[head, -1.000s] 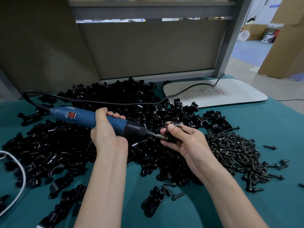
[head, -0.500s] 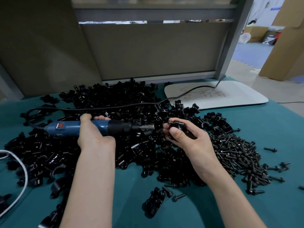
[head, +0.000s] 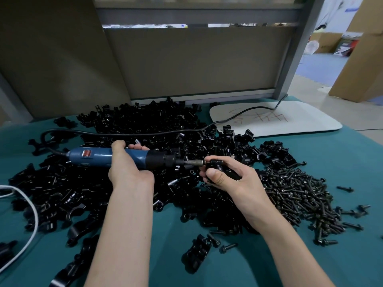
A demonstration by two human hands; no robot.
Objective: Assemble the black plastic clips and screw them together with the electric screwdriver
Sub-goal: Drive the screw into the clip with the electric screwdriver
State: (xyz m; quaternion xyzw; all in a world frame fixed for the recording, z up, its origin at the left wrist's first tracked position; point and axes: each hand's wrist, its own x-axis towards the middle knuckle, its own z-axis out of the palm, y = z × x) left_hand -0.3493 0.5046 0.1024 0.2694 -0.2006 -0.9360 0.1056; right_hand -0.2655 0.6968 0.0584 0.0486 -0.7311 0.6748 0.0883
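We record the left hand point(head: 128, 164) wrapped round the blue barrel of the electric screwdriver point(head: 93, 157), fingers curled over the top. The tool lies roughly level above the heap, with its bit pointing right. The right hand point(head: 234, 181) clamps a black plastic clip point(head: 217, 165) between thumb and curled fingers, held clear of the table. The bit tip point(head: 199, 162) touches the clip's left end; we cannot tell whether a screw sits there. Under both hands a pile of loose clips point(head: 145, 125) spreads across the teal table cover point(head: 348, 166). Just right of it lies a pile of black screws point(head: 296, 197). The black power cord point(head: 128, 133) runs from the tool's rear over the clips and onto a white board point(head: 300, 121). Near the front edge an assembled clip point(head: 199, 252) lies beside two stray screws point(head: 228, 247). A white cable point(head: 34, 212) loops at far left.
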